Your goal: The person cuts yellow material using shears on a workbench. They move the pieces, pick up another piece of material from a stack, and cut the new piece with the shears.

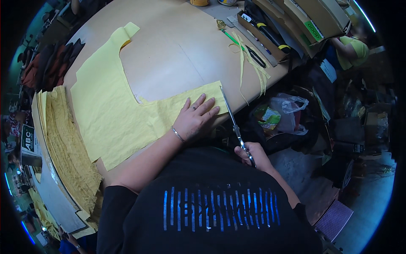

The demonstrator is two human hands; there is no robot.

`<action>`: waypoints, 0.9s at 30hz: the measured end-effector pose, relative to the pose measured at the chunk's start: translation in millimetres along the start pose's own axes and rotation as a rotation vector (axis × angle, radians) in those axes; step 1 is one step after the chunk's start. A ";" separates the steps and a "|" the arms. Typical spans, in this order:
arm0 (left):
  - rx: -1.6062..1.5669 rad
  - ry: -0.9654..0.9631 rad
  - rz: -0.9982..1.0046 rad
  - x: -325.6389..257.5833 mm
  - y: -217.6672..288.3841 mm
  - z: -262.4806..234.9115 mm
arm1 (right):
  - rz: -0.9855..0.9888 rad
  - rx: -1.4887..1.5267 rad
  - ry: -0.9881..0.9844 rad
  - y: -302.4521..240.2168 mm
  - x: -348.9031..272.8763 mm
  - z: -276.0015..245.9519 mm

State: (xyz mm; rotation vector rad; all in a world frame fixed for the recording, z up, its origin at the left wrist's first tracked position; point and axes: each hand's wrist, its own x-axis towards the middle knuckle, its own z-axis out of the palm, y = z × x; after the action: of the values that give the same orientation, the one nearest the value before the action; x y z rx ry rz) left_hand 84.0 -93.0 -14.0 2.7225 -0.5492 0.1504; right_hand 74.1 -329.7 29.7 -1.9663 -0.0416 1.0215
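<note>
A large yellow fabric piece (110,106) with a curved cutout lies spread on the table, one arm of it reaching right toward the table's edge. My left hand (195,113) rests flat on that arm, fingers stretched out and a bracelet at the wrist. In my right hand (253,155) is a pair of long metal scissors (236,127), gripped by the handles near my body. The blades run along the right end of the fabric, tips at its upper corner. How far apart the blades stand is hard to make out.
A thick stack of yellow fabric (67,148) sits along the left table edge. Thin yellow strips (242,70), a green pen (229,37) and black snips (256,57) lie at far right, beside a cardboard tray of tools (264,36). Beyond the right edge is a plastic bag (287,112).
</note>
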 end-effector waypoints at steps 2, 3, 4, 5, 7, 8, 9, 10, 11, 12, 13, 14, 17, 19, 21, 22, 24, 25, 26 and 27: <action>0.010 -0.001 0.010 -0.3 0.0 -0.2 | -0.001 -0.008 0.009 1.7 1.2 -0.6; 0.011 -0.003 0.014 0.0 0.4 -0.9 | -0.003 -0.042 -0.005 5.6 5.4 -1.5; 0.010 -0.005 0.015 0.2 0.9 -2.0 | -0.004 -0.075 -0.018 7.1 8.6 -2.3; 0.008 -0.006 0.016 0.4 1.3 -2.5 | -0.005 -0.072 -0.015 4.9 11.6 -2.4; 0.003 0.006 0.023 0.5 2.0 -2.8 | -0.023 0.028 -0.064 -1.9 20.0 -1.3; -0.003 0.021 0.024 0.7 2.3 -3.3 | -0.026 -0.001 -0.060 -3.4 25.2 -1.2; -0.002 0.023 0.027 1.0 2.8 -2.9 | -0.028 -0.001 -0.058 -4.7 25.9 -0.5; -0.003 0.036 0.030 1.3 3.3 -1.7 | -0.025 0.011 -0.040 -6.0 26.3 -0.1; -0.003 0.049 0.027 1.3 3.6 -1.3 | -0.022 0.021 -0.027 -7.1 27.4 0.5; -0.001 0.052 0.023 1.4 4.0 -1.5 | -0.024 0.017 -0.030 -9.4 26.1 0.9; -0.003 0.062 0.022 1.7 4.5 -2.3 | -0.004 0.012 -0.005 -12.3 22.7 1.4; -0.004 0.076 0.020 2.1 4.4 -3.5 | 0.015 0.005 0.021 -14.2 20.0 1.8; 0.015 0.090 0.050 -0.9 -2.3 1.6 | -0.073 -0.085 0.115 1.6 22.2 10.4; -0.030 0.124 0.044 -1.8 -3.4 4.6 | -0.104 -0.082 0.124 4.2 23.2 11.6; -0.070 0.158 0.027 -3.9 -4.5 4.8 | -0.075 -0.051 0.120 -4.5 24.7 12.0; -0.047 0.089 0.030 -5.0 -5.7 4.2 | -0.060 -0.020 0.086 -8.6 25.1 11.0; 0.012 -0.004 0.047 -4.9 -7.3 6.1 | -0.067 -0.028 0.041 -7.1 27.2 7.0; 0.017 0.011 0.033 -4.9 -8.3 6.7 | -0.063 -0.018 0.006 -7.6 28.5 3.7; 0.018 -0.022 0.036 -5.2 -7.0 6.1 | -0.084 -0.021 -0.041 -9.4 27.7 0.2; 0.019 -0.055 0.041 -5.4 -6.3 5.9 | -0.086 -0.032 -0.049 -10.2 28.8 -2.2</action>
State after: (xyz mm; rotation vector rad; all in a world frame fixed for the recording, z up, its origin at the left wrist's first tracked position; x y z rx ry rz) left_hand 81.7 -87.8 -22.5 2.7420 -0.6229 0.0924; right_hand 98.0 -313.7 19.2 -1.9516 -0.1689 1.0179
